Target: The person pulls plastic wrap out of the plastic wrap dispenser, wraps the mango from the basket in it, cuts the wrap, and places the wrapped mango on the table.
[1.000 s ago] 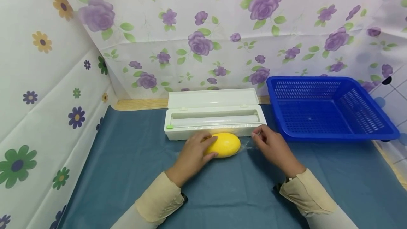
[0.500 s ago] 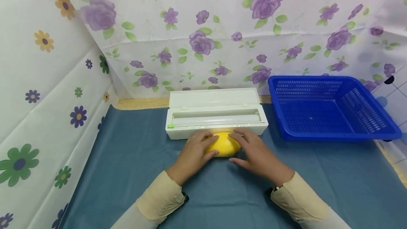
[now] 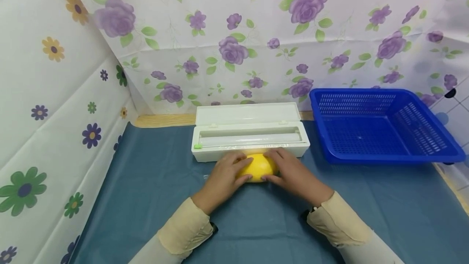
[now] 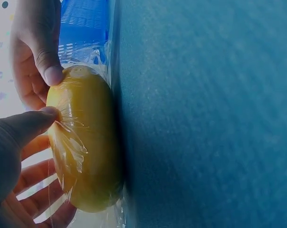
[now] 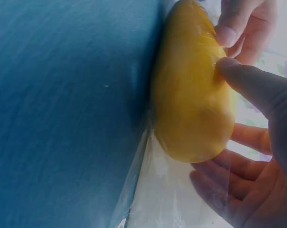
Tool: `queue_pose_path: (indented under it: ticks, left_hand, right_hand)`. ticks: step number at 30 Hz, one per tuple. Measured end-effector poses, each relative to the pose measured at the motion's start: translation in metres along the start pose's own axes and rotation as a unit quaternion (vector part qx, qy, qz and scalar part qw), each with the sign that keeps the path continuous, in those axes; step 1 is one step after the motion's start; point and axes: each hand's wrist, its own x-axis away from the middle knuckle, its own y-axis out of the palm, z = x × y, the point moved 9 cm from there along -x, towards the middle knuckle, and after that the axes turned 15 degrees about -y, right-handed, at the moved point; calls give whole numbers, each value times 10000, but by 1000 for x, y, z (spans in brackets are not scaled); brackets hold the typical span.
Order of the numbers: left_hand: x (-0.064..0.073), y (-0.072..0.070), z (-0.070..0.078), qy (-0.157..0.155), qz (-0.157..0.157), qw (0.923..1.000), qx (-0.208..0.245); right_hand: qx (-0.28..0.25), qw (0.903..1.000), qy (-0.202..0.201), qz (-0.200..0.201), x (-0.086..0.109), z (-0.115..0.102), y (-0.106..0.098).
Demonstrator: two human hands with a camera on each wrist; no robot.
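A smooth yellow mango (image 3: 259, 167) lies on the blue-green cloth, in front of a white cling film box. Clear cling film (image 4: 72, 142) covers it, creased beneath the left thumb in the left wrist view. My left hand (image 3: 222, 177) holds the left end, thumb on the near side and fingers beyond. At the right end my right hand (image 3: 293, 175) grips likewise, its thumb pressing the mango (image 5: 191, 95) in the right wrist view. Loose film (image 5: 134, 190) sticks out past that end. The mango's far side is hidden in the head view.
The white cling film box (image 3: 250, 129) stands close behind, lid up, with a film roll (image 3: 249, 139) inside and a green slider (image 3: 198, 146) on its left front. To the right sits a blue plastic basket (image 3: 392, 159). A floral sheet (image 3: 205, 60) hangs behind.
My right hand has let go of the loose film at the right, moved left, and taken hold of the mango's right end. The left hand has stayed on the mango.
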Motion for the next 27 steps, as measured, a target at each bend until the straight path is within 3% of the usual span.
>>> queue_pose_path:
  ticks: [18, 27]
  left_hand:
    - [4, -5, 6, 173, -150, 9995, -197]
    - [8, -9, 10, 103, -526, 9979, -376]
  right_hand:
    - [-832, 9961, 187, -225, -1, 4, 5]
    - [-1532, 9859, 471, -488, 7, 7, 10]
